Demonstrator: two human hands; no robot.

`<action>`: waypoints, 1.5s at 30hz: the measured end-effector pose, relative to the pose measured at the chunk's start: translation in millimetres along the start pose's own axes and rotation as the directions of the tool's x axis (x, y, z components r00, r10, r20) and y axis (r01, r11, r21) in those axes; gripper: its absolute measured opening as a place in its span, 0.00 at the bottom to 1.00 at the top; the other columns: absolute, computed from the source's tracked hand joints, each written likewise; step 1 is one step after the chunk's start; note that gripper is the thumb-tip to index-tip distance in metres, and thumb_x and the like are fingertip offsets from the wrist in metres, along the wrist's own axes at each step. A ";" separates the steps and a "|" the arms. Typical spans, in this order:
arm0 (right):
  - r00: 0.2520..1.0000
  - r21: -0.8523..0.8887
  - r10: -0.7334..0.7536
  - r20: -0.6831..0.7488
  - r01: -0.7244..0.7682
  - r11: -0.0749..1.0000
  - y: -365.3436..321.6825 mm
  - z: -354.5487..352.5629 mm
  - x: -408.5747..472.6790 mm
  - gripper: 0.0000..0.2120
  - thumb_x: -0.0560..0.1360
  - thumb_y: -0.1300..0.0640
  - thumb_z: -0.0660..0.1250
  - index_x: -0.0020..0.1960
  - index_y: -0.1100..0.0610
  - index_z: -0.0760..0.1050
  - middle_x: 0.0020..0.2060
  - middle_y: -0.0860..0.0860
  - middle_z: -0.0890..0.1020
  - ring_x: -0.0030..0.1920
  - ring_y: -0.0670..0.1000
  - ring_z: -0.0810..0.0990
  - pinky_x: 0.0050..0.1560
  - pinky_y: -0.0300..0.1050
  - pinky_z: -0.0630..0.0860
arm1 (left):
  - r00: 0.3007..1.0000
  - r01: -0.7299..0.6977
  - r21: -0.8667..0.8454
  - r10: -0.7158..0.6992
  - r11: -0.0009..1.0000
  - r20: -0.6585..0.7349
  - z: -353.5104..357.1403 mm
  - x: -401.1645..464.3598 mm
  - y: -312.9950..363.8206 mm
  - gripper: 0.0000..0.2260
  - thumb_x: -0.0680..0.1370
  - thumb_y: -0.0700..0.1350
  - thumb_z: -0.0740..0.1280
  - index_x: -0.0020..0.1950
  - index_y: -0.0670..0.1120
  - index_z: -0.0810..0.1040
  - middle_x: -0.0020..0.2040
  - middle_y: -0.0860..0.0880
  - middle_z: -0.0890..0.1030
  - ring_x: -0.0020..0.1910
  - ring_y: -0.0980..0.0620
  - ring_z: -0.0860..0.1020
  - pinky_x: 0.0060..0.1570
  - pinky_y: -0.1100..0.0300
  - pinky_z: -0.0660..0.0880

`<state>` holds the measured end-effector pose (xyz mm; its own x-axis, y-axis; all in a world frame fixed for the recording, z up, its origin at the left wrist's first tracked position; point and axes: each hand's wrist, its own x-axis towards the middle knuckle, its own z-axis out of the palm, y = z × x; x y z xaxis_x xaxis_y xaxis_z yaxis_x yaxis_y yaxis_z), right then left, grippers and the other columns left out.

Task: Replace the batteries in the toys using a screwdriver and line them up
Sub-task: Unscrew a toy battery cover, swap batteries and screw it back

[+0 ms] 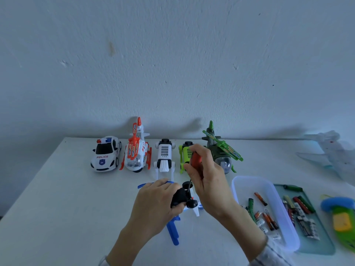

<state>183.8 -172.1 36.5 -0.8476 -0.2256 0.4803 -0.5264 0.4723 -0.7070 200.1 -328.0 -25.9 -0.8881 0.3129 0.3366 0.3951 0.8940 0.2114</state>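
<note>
My left hand grips an upturned blue-and-white toy, its black underside and wheels facing up and its blue blades sticking out below. My right hand holds a red-handled screwdriver upright, its thin shaft reaching down to the toy's underside. Behind them a row stands along the wall: a police car, an orange-and-white helicopter, a white vehicle, a lime vehicle partly hidden by my right hand, and a green helicopter.
A clear plastic tub at the right holds several batteries. Beside it a teal lid carries more batteries and a green-handled screwdriver. A blue, green and yellow toy and a pale plane lie far right.
</note>
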 end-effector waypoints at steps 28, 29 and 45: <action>0.957 0.213 0.159 -0.242 -0.107 0.971 11.8 -8.0 -10.6 0.23 0.77 0.63 0.66 0.55 0.38 0.60 0.35 0.58 0.72 0.31 0.58 0.72 0.31 0.54 0.72 | 0.999 -0.042 0.027 0.042 0.999 -0.031 -3.4 -0.6 0.9 0.17 0.70 0.63 0.57 0.44 0.58 0.81 0.35 0.61 0.81 0.43 0.58 0.82 0.33 0.62 0.77; 0.967 0.188 0.128 -0.222 -0.086 0.978 11.4 -7.0 -10.4 0.22 0.76 0.64 0.66 0.56 0.40 0.60 0.34 0.57 0.72 0.29 0.57 0.70 0.30 0.55 0.70 | 0.999 -0.039 0.021 0.040 0.999 -0.033 -3.2 -0.5 0.8 0.16 0.69 0.63 0.57 0.44 0.58 0.81 0.34 0.61 0.80 0.43 0.58 0.82 0.33 0.62 0.76; 0.995 0.092 0.034 -0.095 -0.026 0.995 2.8 -7.3 -8.0 0.21 0.76 0.60 0.67 0.56 0.40 0.60 0.33 0.50 0.72 0.30 0.49 0.70 0.28 0.41 0.70 | 0.998 -0.044 0.044 0.046 0.998 -0.046 -1.5 -0.2 1.2 0.15 0.67 0.64 0.64 0.43 0.57 0.82 0.34 0.61 0.81 0.43 0.58 0.82 0.31 0.62 0.76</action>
<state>189.7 -162.8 34.4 -0.8549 -0.1273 0.5029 -0.5084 0.3978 -0.7637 201.0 -327.5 -24.2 -0.8572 0.3388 0.3877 0.4231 0.8927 0.1554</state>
